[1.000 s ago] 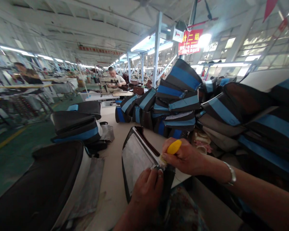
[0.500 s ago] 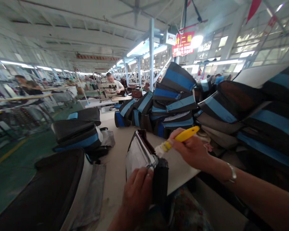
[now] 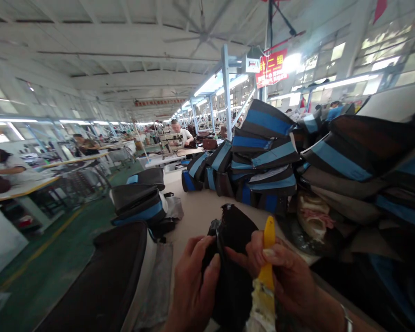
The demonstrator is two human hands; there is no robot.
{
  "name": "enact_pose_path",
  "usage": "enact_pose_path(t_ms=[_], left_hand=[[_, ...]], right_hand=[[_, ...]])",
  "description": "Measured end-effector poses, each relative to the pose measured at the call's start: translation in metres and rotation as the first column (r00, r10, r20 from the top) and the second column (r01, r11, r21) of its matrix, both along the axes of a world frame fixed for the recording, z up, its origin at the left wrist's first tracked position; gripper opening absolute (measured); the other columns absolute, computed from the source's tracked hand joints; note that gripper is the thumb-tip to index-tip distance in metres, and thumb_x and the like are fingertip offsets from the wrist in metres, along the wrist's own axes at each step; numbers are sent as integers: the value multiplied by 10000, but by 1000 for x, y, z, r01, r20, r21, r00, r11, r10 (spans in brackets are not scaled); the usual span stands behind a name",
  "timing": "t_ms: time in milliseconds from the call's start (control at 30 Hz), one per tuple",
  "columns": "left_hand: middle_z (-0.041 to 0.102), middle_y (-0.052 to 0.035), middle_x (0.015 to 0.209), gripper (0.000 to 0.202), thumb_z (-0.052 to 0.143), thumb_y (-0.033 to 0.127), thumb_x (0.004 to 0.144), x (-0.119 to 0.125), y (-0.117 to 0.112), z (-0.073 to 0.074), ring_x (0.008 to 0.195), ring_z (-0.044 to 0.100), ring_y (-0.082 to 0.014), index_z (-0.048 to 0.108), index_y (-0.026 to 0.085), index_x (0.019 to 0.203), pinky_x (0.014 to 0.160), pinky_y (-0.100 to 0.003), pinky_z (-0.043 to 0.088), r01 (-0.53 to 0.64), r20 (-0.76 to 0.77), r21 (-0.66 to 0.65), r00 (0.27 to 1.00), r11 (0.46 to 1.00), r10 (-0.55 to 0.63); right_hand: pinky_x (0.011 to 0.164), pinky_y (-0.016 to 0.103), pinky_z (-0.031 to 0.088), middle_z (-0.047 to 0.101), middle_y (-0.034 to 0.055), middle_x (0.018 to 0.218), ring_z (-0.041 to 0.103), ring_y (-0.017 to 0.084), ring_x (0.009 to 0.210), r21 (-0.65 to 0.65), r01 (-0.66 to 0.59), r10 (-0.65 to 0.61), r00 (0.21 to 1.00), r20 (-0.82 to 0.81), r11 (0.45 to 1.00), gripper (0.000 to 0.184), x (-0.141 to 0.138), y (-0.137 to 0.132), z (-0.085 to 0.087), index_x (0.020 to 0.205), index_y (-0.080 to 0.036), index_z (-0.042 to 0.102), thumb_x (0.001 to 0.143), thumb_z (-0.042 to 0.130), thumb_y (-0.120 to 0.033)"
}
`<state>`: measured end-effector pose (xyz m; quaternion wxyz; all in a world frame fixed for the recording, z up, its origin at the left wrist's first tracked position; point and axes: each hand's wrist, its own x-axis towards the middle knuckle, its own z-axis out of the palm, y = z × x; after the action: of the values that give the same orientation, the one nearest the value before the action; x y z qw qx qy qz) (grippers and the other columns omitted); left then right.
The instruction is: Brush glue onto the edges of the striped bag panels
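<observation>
My left hand (image 3: 197, 281) pinches the edge of a black bag piece (image 3: 238, 230) between thumb and fingers, over the table in front of me. Upright in my right hand (image 3: 290, 272) is a yellow-handled brush (image 3: 269, 230); its bristles point down and carry a whitish coating. My right index finger reaches out to touch the black piece near its fold. The lower part of that piece is partly hidden behind the brush and my hands.
Black-and-blue bag pieces (image 3: 269, 152) lie heaped at the back and right of the table (image 3: 190, 207). A crusted container (image 3: 314, 221) sits at right. More pieces (image 3: 138, 203) are stacked at left, with a large dark panel (image 3: 100, 276) nearer. People work at machines beyond.
My right hand has moved down and turned the brush from sideways to bristles-down. The piece has been turned, so its dark side shows instead of its pale one. The view has shifted left.
</observation>
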<state>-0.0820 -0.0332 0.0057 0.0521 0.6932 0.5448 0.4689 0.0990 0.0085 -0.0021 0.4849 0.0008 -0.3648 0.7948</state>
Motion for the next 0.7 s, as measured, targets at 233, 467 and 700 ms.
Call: enact_pose_path(t_ms=[233, 467, 700], left_hand=[[640, -58, 964, 301, 482, 410, 930, -6, -11, 14, 871, 627, -183, 705, 211, 972, 758, -289, 503, -41, 122, -256, 990, 966, 74], [618, -49, 960, 248, 490, 333, 938, 2, -7, 5, 859, 609, -155, 693, 195, 905, 748, -247, 470, 3, 191, -209, 981, 978, 38], [600, -43, 954, 254, 465, 333, 953, 5, -7, 6, 842, 595, -146, 671, 199, 888, 747, -242, 460, 16, 200, -205, 979, 979, 26]], right_hand=[[969, 470, 471, 529, -62, 618, 317, 35, 396, -48, 44, -41, 997, 63, 998, 124, -7, 11, 5, 719, -162, 636, 815, 655, -238], [756, 267, 516, 516, -63, 557, 525, 106, 534, 318, 526, -606, 750, 263, 789, 112, -9, 26, 42, 834, -214, 608, 886, 661, -298], [788, 300, 505, 618, 18, 843, 658, 196, 879, 885, 409, -924, 377, 56, 221, 84, -17, 41, 63, 835, -207, 593, 915, 568, -202]])
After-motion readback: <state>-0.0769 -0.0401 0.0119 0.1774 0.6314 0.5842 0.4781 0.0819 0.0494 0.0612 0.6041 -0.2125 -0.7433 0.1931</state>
